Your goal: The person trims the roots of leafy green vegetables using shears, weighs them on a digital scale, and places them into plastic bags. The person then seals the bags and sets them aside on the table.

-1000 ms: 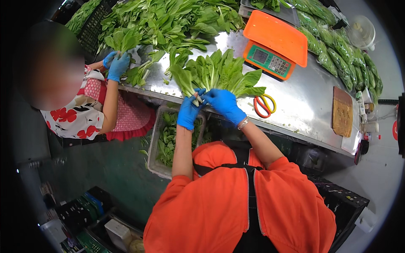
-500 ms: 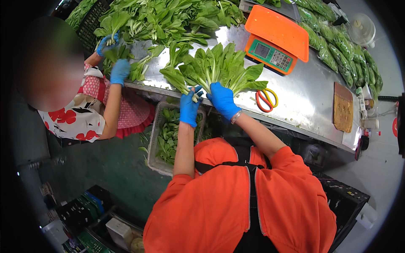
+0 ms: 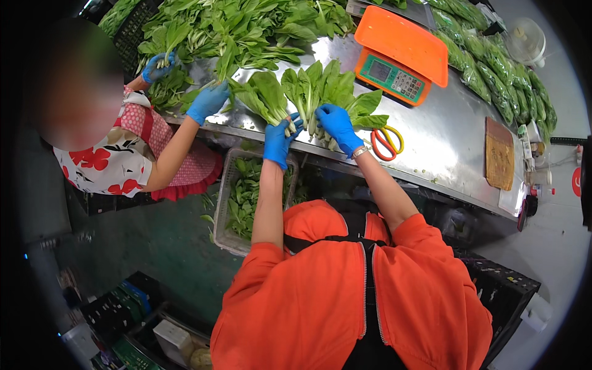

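Note:
Blue gloves cover both of my hands at the table's near edge. My left hand (image 3: 280, 142) is closed round the pale stems of a bunch of leafy greens (image 3: 265, 94), whose leaves fan away from me. To its right, my right hand (image 3: 339, 127) has its fingers bent and closed on the stems of more greens (image 3: 308, 86); the exact grip is partly hidden. Further leaves (image 3: 368, 106) spread out on the right of that hand. Scissors with red and yellow handles (image 3: 387, 145) lie just right of my right hand.
An orange scale (image 3: 394, 71) stands beyond the scissors. Piled greens (image 3: 246, 31) cover the far left of the metal table (image 3: 441, 132); bagged greens (image 3: 499, 80) line the far right. A brown board (image 3: 499, 154) lies at right. Below sits a crate (image 3: 233, 237) of leaves. A gloved co-worker (image 3: 145, 148) works at left.
My left hand's bunch now stands fanned out more fully. My right hand has shifted slightly right along the stems. The co-worker's nearer hand has reached right across the table.

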Demonstrator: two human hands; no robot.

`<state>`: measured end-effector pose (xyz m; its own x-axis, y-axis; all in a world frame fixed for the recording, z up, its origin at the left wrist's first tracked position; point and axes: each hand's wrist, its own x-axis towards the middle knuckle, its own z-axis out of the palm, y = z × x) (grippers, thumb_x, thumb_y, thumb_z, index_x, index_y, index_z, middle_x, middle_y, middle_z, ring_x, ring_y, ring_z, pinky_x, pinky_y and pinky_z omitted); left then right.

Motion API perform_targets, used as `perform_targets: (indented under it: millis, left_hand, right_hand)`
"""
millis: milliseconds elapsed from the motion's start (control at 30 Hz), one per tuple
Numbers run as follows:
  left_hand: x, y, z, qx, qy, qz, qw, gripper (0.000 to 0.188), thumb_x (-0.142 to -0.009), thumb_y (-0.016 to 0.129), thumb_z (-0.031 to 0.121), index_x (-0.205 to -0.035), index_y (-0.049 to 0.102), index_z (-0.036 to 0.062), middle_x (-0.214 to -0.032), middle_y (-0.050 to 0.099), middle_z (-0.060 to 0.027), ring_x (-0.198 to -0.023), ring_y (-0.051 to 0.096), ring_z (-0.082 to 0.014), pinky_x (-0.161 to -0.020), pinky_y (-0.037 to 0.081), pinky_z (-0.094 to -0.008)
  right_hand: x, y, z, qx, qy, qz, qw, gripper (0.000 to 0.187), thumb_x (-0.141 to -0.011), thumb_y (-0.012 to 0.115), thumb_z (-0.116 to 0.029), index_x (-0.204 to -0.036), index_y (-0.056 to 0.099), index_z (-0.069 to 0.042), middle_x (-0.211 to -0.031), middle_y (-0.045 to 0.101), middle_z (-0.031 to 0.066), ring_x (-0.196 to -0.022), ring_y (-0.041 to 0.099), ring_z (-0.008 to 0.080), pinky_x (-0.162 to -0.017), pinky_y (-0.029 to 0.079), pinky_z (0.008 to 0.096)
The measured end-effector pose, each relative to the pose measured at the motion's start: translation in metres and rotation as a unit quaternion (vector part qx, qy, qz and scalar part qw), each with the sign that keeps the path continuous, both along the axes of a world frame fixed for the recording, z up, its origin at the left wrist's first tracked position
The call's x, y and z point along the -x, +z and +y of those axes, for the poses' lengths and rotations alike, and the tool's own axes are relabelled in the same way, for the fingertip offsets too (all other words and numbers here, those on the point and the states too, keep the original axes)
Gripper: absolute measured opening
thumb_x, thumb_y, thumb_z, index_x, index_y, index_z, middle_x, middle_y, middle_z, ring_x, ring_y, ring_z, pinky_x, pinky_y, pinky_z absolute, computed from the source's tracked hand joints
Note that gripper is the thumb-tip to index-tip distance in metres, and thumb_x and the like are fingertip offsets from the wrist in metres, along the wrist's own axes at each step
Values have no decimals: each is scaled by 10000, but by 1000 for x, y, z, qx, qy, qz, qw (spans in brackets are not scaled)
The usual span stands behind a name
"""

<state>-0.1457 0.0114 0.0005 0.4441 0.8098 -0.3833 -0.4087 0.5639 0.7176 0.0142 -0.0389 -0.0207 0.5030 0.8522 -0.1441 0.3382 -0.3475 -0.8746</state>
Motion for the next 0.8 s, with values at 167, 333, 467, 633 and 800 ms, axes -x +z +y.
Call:
perform_targets:
  millis: [167,333,467,633,800]
  left_hand:
    - [-16,-58,40,-83,13,157,984,243,-782,513,13,-1019,468,-8,-832,588,-137,-662,608,-226,-503,521,-335]
    - [-47,-46,46,-135,17,334,933,303,-703,593,66,-950,442,-23,-721,573,-160,-534,585,-240,-392,461,-324]
    - [-40,-61,58,-179,-7,382,907,281,-713,631,48,-938,497,-55,-794,601,-175,-603,600,-228,-449,490,-355]
    - [-31,-55,56,68,-65,124,988,264,-826,511,140,-987,489,-68,-819,596,-206,-713,615,-285,-568,534,-406]
    - [-31,-49,45,83,-73,86,990,170,-839,494,103,-935,517,-36,-834,599,-159,-744,601,-286,-686,522,-432]
  right_hand:
    - [7,15,-7,18,6,-205,978,282,-784,529,-282,-861,629,-30,-748,628,158,-684,611,292,-625,472,375]
    - [25,24,2,96,42,-251,962,480,-732,609,-336,-1100,502,-48,-795,610,180,-736,594,333,-638,464,413]
    - [43,28,6,27,17,-289,957,477,-710,634,-276,-1097,458,-59,-874,568,201,-731,580,350,-607,459,424]
    - [30,13,18,31,4,-279,960,353,-703,636,-270,-947,499,-56,-843,568,187,-712,580,346,-588,457,421]
    - [19,15,32,95,22,-210,973,314,-694,622,-329,-799,585,-35,-744,601,182,-698,589,338,-594,460,419]
